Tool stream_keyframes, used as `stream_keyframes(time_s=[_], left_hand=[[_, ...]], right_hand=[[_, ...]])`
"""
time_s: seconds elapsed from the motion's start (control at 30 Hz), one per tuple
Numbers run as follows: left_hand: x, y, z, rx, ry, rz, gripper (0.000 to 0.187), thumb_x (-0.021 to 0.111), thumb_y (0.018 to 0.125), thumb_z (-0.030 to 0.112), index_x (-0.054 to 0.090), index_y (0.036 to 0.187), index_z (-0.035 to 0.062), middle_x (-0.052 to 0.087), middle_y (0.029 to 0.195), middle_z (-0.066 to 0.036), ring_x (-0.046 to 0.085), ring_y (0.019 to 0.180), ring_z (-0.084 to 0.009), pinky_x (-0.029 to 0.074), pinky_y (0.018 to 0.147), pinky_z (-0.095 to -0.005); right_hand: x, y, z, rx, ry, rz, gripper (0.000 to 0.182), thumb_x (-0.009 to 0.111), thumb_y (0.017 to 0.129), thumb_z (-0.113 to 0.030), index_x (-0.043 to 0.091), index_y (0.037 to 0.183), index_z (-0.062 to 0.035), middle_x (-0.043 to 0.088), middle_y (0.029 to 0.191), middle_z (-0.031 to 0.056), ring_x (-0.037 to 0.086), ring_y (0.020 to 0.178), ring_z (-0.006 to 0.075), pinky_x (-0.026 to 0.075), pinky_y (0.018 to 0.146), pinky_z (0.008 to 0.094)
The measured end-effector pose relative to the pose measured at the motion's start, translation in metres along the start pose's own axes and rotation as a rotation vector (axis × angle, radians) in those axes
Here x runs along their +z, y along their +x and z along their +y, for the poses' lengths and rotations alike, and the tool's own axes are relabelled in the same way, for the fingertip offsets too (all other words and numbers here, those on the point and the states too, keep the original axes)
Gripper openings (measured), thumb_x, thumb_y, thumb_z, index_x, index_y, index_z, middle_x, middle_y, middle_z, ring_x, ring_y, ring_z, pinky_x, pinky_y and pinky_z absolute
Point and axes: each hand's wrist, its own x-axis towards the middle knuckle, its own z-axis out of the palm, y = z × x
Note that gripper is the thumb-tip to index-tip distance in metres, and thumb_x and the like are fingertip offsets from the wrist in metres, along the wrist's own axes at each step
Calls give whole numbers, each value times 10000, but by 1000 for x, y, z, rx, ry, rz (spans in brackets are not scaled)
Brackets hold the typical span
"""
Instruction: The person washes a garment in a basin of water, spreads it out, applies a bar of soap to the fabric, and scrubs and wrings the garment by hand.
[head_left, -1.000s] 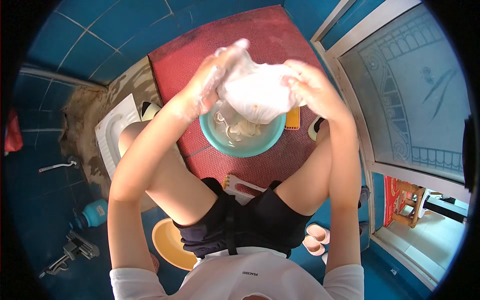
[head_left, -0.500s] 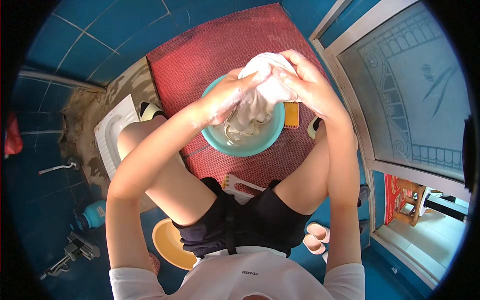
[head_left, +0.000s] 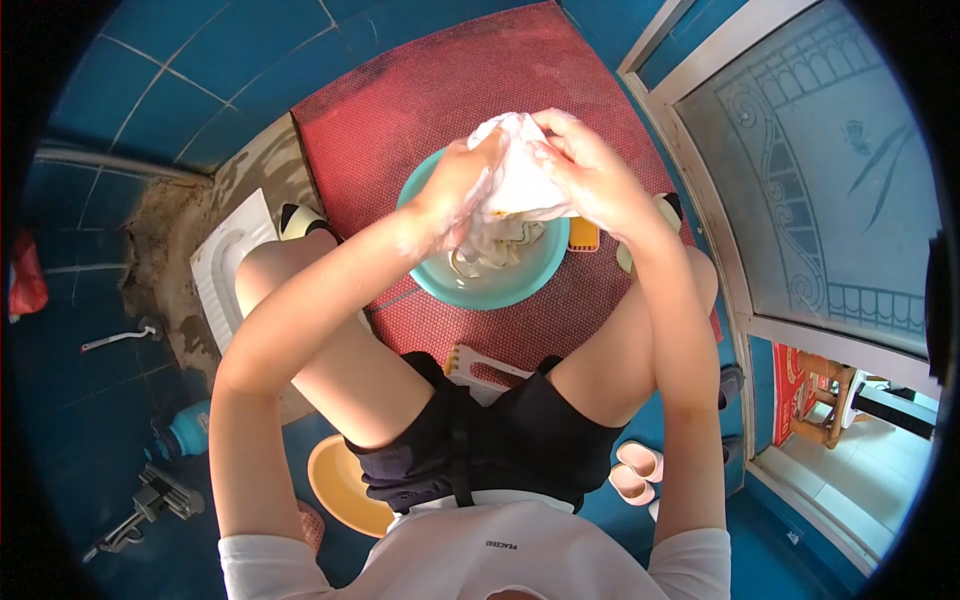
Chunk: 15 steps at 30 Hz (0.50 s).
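Observation:
A wet white cloth (head_left: 527, 178) is stretched between my two hands over a teal basin (head_left: 545, 280). My left hand (head_left: 458, 190), with suds on its fingers and wrist, grips the cloth's left side. Its right edge is pinched by my right hand (head_left: 588, 172), the thumb lying on the near face. Below, more of the pale fabric (head_left: 500, 255) sits bunched in cloudy water. A small orange soap box (head_left: 584, 234) stands against the basin's right side, below my right wrist.
Red mat (head_left: 420, 110) lies under the basin. A squat toilet (head_left: 232, 250) is at the left, a glass door (head_left: 820, 190) at the right. Between my legs is a white stool (head_left: 480, 368). A yellow basin (head_left: 335, 490) and pink slippers (head_left: 635, 472) lie nearer me.
The cloth has gone from a bunched, hanging shape to a flatter, spread one, with less of it trailing into the basin. My hands have shifted slightly.

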Motion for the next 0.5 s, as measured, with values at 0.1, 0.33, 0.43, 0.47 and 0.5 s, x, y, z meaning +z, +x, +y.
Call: stream_keyframes(time_s=[0.1,0.33,0.43,0.47,0.5], left_hand=[[-6,1,-3,1,-69,-28,347,436,840,300,488,996,-6,559,907,-109,546,805,-182,447,709,-313],[-17,3,21,27,-195,-303,382,402,839,407,448,1089,123,531,1017,-39,505,931,-169,388,836,-338],[-11,-8,29,44,-167,-272,409,382,839,432,450,1086,113,526,1029,-36,487,960,-176,356,867,-344],[-11,-9,30,56,-144,-264,421,378,837,441,450,1085,109,523,1035,-40,487,960,-179,357,865,-347],[-14,-6,29,65,-213,-249,452,363,834,457,448,1084,90,519,1045,-60,476,990,-192,349,879,-356]], right_hand=[[1,-2,-7,-5,-55,-14,283,425,840,-53,383,1115,1,527,925,90,513,861,109,426,736,220],[18,0,-2,8,159,0,724,735,604,-156,340,1196,-25,487,1076,110,424,1057,195,331,896,338],[35,8,17,141,137,-295,730,745,585,-147,352,1187,-22,482,1095,105,467,1005,197,359,867,330],[44,10,29,187,185,-224,714,744,587,-150,364,1177,-15,490,1091,103,488,972,195,376,846,322],[50,10,43,233,235,-157,699,742,589,-152,376,1167,-8,497,1086,101,509,939,194,393,826,313]])
